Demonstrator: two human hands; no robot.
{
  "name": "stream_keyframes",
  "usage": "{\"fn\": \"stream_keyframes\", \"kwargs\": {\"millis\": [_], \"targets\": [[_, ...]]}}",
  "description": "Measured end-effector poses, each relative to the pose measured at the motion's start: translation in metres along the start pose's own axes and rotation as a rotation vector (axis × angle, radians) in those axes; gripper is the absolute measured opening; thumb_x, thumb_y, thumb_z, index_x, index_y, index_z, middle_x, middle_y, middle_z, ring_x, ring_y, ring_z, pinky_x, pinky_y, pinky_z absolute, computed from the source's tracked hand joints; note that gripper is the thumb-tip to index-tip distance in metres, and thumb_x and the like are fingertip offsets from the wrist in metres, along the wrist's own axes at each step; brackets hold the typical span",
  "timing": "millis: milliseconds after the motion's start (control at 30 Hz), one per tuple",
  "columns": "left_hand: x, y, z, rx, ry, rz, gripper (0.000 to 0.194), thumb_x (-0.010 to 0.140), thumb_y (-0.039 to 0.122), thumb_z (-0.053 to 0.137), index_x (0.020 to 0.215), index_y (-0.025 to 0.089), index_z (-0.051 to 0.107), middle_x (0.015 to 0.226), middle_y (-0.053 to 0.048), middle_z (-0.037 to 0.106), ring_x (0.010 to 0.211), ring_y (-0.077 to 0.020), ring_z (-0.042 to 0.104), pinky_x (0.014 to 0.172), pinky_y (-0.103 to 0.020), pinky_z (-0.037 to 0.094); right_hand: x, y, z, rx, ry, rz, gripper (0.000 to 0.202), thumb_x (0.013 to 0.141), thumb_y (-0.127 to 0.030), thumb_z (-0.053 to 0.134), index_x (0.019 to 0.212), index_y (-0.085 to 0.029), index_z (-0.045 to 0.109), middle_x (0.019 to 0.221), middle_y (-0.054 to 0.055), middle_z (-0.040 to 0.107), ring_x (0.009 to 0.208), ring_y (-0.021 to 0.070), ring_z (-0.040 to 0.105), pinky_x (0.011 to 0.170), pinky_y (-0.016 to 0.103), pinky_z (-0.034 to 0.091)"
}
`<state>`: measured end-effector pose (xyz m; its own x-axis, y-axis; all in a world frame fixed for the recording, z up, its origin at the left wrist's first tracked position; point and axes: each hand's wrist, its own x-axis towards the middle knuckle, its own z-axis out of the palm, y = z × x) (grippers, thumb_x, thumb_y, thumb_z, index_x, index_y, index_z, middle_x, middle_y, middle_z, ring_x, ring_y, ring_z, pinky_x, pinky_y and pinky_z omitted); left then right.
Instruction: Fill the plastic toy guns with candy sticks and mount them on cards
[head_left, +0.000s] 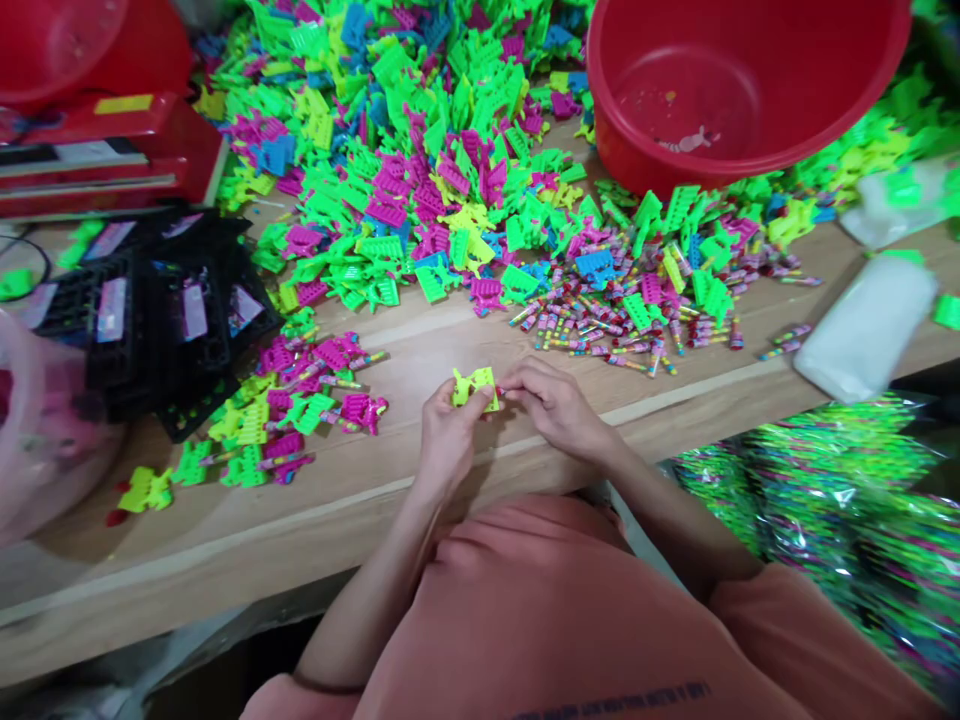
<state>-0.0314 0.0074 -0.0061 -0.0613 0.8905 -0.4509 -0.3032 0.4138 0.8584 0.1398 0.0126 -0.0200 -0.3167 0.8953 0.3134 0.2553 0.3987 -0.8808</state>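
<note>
Near the table's front edge, my left hand point(448, 425) is closed on a yellow plastic piece point(466, 384). My right hand point(551, 402) is beside it, thumb and fingers pinched on a small candy tube point(503, 391) at the piece's right edge. Most of the tube is hidden by my fingers. Left of my hands lies a group of pink, green and yellow pieces point(251, 424), some with candy tubes on them. Loose candy tubes point(559, 325) are heaped beyond my right hand. Behind them spreads a big pile of green, pink, blue and yellow pieces point(390, 180).
A red tub point(645, 165) stands at the back right. At the left are a red machine point(172, 150), black trays point(150, 320) and a translucent pink container point(37, 470). A white packet point(866, 325) lies at the right. Shiny filled bags point(840, 500) sit below the table's right edge.
</note>
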Motion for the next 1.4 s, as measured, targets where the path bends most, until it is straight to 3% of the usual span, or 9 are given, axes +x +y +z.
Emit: {"fn": "stream_keyframes", "kwargs": {"millis": [133, 333, 467, 700, 900, 1167, 1400], "targets": [[0.0, 0.004, 0.004, -0.079, -0.042, -0.065, 0.039, 0.064, 0.034, 0.093, 0.087, 0.015, 0.067, 0.078, 0.0, 0.07, 0.063, -0.0103, 0.063, 0.058, -0.021, 0.044, 0.002, -0.001, -0.003, 0.052, -0.006, 0.043, 0.02, 0.104, -0.024, 0.055, 0.113, -0.024, 0.073, 0.096, 0.006, 0.067, 0.094, 0.0207, 0.063, 0.085, 0.035, 0.051], [0.002, 0.016, 0.004, -0.159, 0.019, -0.101, 0.042, 0.058, 0.033, 0.095, 0.084, 0.015, 0.067, 0.073, 0.001, 0.068, 0.058, -0.0074, 0.059, 0.051, -0.019, 0.04, -0.003, -0.006, 0.0, 0.084, -0.032, 0.103, 0.029, 0.105, -0.027, 0.054, 0.128, -0.026, 0.071, 0.102, 0.007, 0.067, 0.097, 0.0206, 0.062, 0.086, 0.034, 0.052], [0.001, 0.02, 0.003, -0.173, 0.036, -0.117, 0.048, 0.053, 0.033, 0.096, 0.084, 0.014, 0.065, 0.074, 0.0, 0.07, 0.058, -0.0094, 0.063, 0.052, -0.02, 0.044, -0.007, -0.007, 0.002, 0.128, -0.034, 0.104, 0.032, 0.106, -0.03, 0.053, 0.133, -0.029, 0.071, 0.103, 0.007, 0.065, 0.097, 0.0205, 0.062, 0.084, 0.035, 0.053], [-0.004, 0.018, 0.006, -0.119, 0.098, -0.058, 0.048, 0.059, 0.034, 0.092, 0.088, 0.017, 0.058, 0.072, 0.002, 0.068, 0.054, -0.0099, 0.062, 0.051, -0.021, 0.045, -0.007, -0.006, 0.003, 0.154, -0.045, 0.094, 0.032, 0.105, -0.029, 0.056, 0.132, -0.03, 0.072, 0.106, 0.007, 0.067, 0.1, 0.0206, 0.065, 0.083, 0.034, 0.054], [-0.005, 0.013, 0.01, -0.069, 0.167, 0.024, 0.051, 0.064, 0.031, 0.087, 0.104, 0.019, 0.058, 0.078, 0.004, 0.066, 0.054, -0.009, 0.061, 0.05, -0.021, 0.042, -0.009, -0.005, 0.008, 0.166, -0.015, 0.105, 0.028, 0.104, -0.029, 0.058, 0.125, -0.029, 0.076, 0.101, 0.007, 0.07, 0.097, 0.0203, 0.066, 0.083, 0.035, 0.054], [-0.008, 0.007, 0.008, 0.084, 0.177, 0.059, 0.039, 0.07, 0.029, 0.08, 0.099, 0.019, 0.056, 0.073, 0.005, 0.062, 0.053, -0.0085, 0.056, 0.05, -0.021, 0.041, -0.012, -0.006, 0.012, 0.216, 0.018, 0.171, 0.02, 0.101, -0.028, 0.061, 0.109, -0.026, 0.08, 0.093, 0.005, 0.069, 0.089, 0.019, 0.065, 0.079, 0.033, 0.053], [-0.005, 0.007, 0.008, 0.043, 0.159, 0.006, 0.042, 0.065, 0.028, 0.081, 0.099, 0.019, 0.057, 0.072, 0.004, 0.065, 0.05, -0.009, 0.056, 0.047, -0.02, 0.036, -0.018, -0.007, 0.016, 0.124, 0.045, 0.165, 0.025, 0.103, -0.027, 0.057, 0.115, -0.027, 0.079, 0.091, 0.005, 0.065, 0.084, 0.0186, 0.062, 0.073, 0.031, 0.051]]}}
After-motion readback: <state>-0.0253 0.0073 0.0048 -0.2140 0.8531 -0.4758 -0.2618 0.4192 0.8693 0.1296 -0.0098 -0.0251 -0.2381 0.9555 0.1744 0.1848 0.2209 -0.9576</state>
